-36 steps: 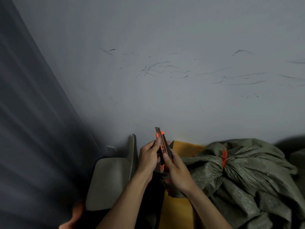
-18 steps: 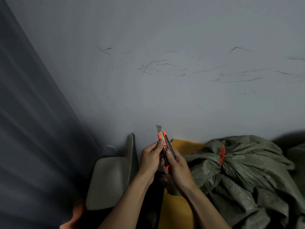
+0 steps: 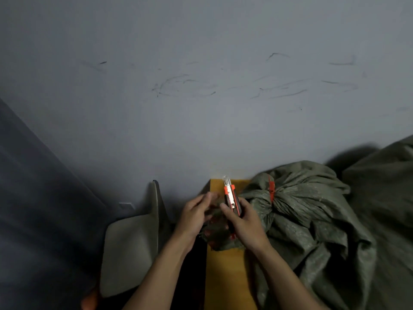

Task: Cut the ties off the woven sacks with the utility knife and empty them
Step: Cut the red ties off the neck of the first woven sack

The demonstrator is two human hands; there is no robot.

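Head view: the right hand point(image 3: 245, 224) is gripping the utility knife point(image 3: 232, 199), blade out; the left hand point(image 3: 195, 214) is hovering loose-fingered beside it. The woven sack point(image 3: 308, 211) is lying just right, 1 orange tie point(image 3: 271, 189) cinching its neck, contents hidden.

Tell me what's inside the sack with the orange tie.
Its contents cannot be seen. The sack bulges, but its neck is bunched shut under the orange tie, and the green cloth covers everything inside.
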